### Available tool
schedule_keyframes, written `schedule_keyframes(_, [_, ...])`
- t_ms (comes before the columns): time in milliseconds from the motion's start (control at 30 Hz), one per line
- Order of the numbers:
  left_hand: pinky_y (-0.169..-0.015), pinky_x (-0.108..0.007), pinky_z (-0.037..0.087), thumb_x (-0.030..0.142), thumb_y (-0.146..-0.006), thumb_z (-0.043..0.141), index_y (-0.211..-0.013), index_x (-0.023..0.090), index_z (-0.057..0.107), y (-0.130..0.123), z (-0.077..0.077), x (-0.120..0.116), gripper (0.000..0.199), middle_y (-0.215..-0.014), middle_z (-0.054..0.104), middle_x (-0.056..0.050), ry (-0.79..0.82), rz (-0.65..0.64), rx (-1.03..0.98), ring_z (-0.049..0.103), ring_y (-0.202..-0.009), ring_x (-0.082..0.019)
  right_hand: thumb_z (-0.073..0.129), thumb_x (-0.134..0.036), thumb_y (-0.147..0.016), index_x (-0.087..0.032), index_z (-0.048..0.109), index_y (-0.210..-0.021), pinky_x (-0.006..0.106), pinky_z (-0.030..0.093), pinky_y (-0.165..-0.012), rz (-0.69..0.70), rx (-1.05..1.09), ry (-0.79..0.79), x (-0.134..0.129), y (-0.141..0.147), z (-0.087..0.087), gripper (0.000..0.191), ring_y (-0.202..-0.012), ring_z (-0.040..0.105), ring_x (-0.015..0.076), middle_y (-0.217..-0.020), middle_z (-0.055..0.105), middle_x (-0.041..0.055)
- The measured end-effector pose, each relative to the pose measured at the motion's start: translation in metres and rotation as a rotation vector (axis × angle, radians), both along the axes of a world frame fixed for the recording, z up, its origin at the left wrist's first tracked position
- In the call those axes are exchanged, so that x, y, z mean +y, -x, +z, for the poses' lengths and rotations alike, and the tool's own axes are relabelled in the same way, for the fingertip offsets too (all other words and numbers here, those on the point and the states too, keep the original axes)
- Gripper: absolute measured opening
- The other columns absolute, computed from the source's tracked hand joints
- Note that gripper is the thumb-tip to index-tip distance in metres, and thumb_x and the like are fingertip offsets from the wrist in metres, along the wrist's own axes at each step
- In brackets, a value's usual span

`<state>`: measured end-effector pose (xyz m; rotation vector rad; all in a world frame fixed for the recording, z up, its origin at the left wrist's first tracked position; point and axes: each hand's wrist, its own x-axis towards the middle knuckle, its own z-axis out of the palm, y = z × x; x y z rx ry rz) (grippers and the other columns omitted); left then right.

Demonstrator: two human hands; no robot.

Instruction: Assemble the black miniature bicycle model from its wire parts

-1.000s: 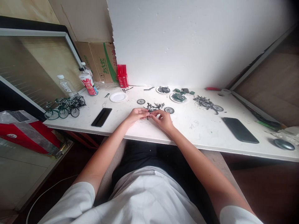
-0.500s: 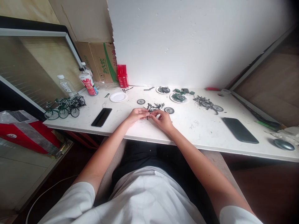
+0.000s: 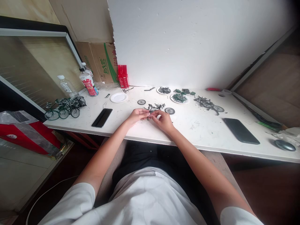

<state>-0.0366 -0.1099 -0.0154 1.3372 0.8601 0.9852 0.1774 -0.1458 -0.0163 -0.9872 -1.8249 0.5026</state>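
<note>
My left hand (image 3: 137, 116) is closed in a pinch on a dark model bicycle frame (image 3: 151, 107) above the table's front middle. My right hand (image 3: 163, 121) meets it fingertip to fingertip, thumb and forefinger pressed together; whatever is between them is too small to make out. More dark bike parts (image 3: 160, 106) show just behind the fingers. One loose spoked wheel (image 3: 170, 111) lies right of these parts, and another wheel (image 3: 141, 102) lies behind my left hand.
Put-together model bicycles (image 3: 63, 109) stand at the left, near bottles (image 3: 88, 82) and a phone (image 3: 102, 117). Farther back are a white paper plate (image 3: 118, 97), a plate of green parts (image 3: 180, 98) and a pile of dark parts (image 3: 208, 104). A dark slab (image 3: 241, 130) and mouse (image 3: 284, 145) lie right.
</note>
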Motion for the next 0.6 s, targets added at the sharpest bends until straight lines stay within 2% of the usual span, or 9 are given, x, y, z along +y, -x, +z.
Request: schedule_keyframes(600, [-0.077, -0.031, 0.049, 0.045, -0.074, 0.093, -0.116, 0.013, 0.077, 0.0011, -0.0047, 0.0028, 0.055, -0.104, 0.080, -0.013, -0.014, 0.005, 0.033, 0.074, -0.087, -0.019, 0.067, -0.045, -0.099, -0.023, 0.071, -0.101, 0.032, 0.051, -0.059, 0.035, -0.018, 0.035, -0.0010, -0.0008, 0.0014, 0.023, -0.070, 0.068, 0.0186, -0.090, 0.080, 0.0049])
